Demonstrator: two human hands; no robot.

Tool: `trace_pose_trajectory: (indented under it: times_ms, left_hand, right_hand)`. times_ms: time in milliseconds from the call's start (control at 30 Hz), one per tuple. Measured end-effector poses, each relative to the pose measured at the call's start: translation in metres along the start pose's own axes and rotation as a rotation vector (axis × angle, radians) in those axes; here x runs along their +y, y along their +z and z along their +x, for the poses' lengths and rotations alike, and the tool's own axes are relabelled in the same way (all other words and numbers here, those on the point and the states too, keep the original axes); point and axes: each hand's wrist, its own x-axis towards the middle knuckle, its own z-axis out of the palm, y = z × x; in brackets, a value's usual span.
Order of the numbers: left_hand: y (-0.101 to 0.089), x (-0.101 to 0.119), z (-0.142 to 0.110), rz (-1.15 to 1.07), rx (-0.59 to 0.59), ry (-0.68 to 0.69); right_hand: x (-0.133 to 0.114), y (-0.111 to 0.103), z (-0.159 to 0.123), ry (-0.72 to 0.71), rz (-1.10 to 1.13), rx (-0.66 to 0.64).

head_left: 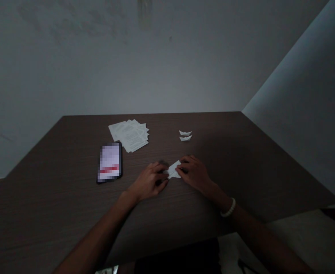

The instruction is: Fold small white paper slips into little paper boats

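A small folded piece of white paper (173,171) lies on the dark wooden table between my two hands. My left hand (153,178) has its fingers closed at the paper's left end. At the right end, my right hand (195,172) pinches the paper between thumb and fingers; a pale beaded bracelet (228,208) circles that wrist. Beyond the hands, two little folded paper boats (185,138) sit one behind the other. The undersides of my fingers are hidden.
A fanned pile of printed sheets (130,135) lies at the back left. In front of it rests a phone or tablet (109,163) with a blurred screen. The table (70,152) meets a grey wall (156,76) behind and another on the right.
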Motion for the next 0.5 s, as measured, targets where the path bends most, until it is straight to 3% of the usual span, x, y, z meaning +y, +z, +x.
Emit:
trace_pose_trajectory:
  times_ms: [200, 500]
  left_hand:
    - [-0.0057, 0.0024, 0.0015, 0.012, 0.005, 0.005]
    - [0.0007, 0.0062, 0.0017, 0.139, -0.036, -0.026]
  right_hand:
    - [-0.0063, 0.0024, 0.0022, 0.084, 0.002, 0.041]
    - [-0.0097, 0.0029, 0.0044, 0.131, 0.019, 0.054]
